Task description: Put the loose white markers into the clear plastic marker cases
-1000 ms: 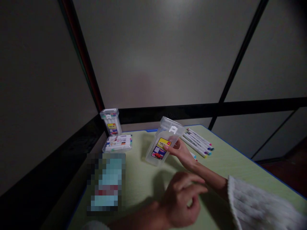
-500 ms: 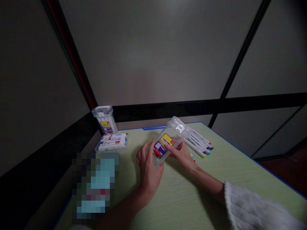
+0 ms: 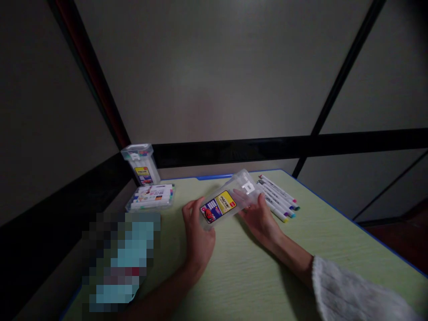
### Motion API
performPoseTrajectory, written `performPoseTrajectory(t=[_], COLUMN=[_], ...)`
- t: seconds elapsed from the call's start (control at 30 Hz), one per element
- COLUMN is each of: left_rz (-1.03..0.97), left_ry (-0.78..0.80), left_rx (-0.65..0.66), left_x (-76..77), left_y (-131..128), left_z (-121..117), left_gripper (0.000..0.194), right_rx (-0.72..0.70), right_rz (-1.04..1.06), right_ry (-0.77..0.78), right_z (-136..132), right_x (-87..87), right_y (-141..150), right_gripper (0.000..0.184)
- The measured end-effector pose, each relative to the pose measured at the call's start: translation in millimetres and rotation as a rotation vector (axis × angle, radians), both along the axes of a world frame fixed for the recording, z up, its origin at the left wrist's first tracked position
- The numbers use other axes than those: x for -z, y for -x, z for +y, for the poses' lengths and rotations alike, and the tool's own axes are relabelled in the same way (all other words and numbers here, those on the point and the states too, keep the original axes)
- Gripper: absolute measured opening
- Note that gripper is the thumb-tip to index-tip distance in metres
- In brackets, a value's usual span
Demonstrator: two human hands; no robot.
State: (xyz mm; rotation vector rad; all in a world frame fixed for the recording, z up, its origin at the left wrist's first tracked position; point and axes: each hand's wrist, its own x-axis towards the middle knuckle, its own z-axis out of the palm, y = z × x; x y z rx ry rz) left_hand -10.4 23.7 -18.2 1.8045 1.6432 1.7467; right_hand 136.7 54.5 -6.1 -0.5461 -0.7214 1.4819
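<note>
A clear plastic marker case [image 3: 219, 207] with a yellow and blue label is tilted over the table, its lidded end up to the right. Through its walls no markers show. My left hand [image 3: 199, 234] is closed round the lower end. At the lid end my right hand [image 3: 262, 221] grips it, the fingers behind the case and the thumb beside the white clasp [image 3: 248, 187]. Just beyond that hand, several white markers [image 3: 277, 198] with coloured ends lie in a loose row on the table.
At the back left corner stands another marker case [image 3: 142, 167], filled and lidded. A flat clear box of markers [image 3: 152, 197] lies in front of it. Nearer, a pixelated light-blue object [image 3: 132, 249] rests on the pale green table [image 3: 244, 276]. Wall panels border the table's far and left sides.
My left hand has come up from the front and taken hold of the case's lower end. The case has tipped further over, and my right hand has shifted from its side to the lid end.
</note>
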Motion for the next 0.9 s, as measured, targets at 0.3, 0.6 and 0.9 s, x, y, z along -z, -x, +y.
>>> performPoseTrajectory(t=[0.3,0.6,0.9], left_rz=[-0.073,-0.483,-0.724], left_ry=[0.022,0.035,0.065], left_rx=[-0.042,0.05,0.045], left_x=[-4.1,-5.8,-3.7], left_y=[3,3,5], left_z=[2,6,11], left_gripper=[0.072,0.092,0.064], right_rx=[0.011,-0.078,-0.198], right_rz=[0.109,-0.126,-0.078], right_ry=[0.098,-0.084,0.004], right_z=[-2,-6,-14], right_x=[-4.3,-7.7,-7.3], right_y=[-8,-8,-1], right_gripper=[0.029,0.056,0.055])
